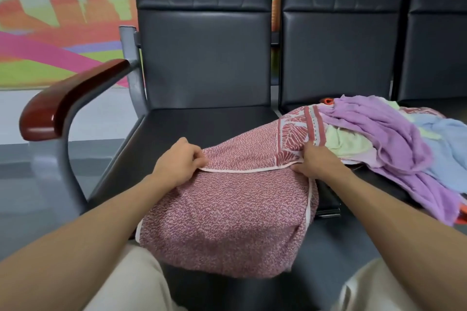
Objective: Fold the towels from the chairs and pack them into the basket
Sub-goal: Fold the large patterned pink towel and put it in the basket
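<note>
towel (227,219), speckled red, white-edged

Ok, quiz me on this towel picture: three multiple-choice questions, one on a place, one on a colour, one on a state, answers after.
1. Where is the pile of loose towels?
A. on the chair right of the red towel
B. on the floor
C. over the armrest

2. Which colour lies topmost on that pile?
A. yellow
B. purple
C. black

3. How is the red towel held?
A. untouched
B. by one grip only
C. both grips pinch its white hem

Answers: 1 A, the pile sits on the neighbouring chair. 2 B, the purple towel drapes over the rest. 3 C, the left grip and right grip each pinch the hem.
</note>
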The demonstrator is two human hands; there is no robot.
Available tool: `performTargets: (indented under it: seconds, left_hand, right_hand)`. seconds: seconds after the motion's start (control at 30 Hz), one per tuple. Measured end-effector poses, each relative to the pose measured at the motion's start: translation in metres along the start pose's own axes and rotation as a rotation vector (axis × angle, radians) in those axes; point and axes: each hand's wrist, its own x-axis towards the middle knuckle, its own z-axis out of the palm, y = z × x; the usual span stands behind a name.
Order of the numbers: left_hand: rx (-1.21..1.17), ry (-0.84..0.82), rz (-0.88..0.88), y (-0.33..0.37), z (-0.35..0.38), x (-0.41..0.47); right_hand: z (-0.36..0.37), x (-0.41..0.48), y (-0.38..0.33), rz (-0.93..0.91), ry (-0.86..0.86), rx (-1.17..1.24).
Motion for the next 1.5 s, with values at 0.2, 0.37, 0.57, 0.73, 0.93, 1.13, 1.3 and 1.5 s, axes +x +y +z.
performTargets:
  seconds: [0.2,0.37,0.57,0.73,0.93,1.13,1.3,1.5]
  left_hand:
    - [0.195,-0.015,0.137,0.012,0.004,-0.003]
    - [0.241,-0.096,0.147,0.019,0.009,0.001]
    - [-0.020,0.083,-0.087,0.012,0.010,0.010]
    - [0.103,-0.165,0.088,0.017,0.013,0.010]
    - [0.005,0.065,0.017,0.021,0.019,0.018]
    - [-0.597,0.469,-0.572,0.002,0.006,0.024]
    - [-0.375,0.093,-0.527,-0.006,-0.002,0.012]
    - [0.442,-0.420,-0.361,-0.005,-0.042,-0.023]
  right_hand:
    - [-0.016,-0.001,0.005,0.035,0.184,-0.014]
    - [-0.027,0.013,-0.024,-0.152,0.342,0.373]
    - [-0.021,0.015,-0.052,-0.501,-0.042,0.709]
    - [-0.010,0.017,-0.017,-0.198,0.170,0.245]
    - [-0.006,0.005,0.011,0.013,-0.008,0.037]
    - [-0.006,0.000,0.006,-0.017,0.032,0.148]
    - [-0.008,-0.002,-0.002,0.051,0.015,0.322]
    - [-0.013,-0.004,0.001,0.069,-0.021,0.284]
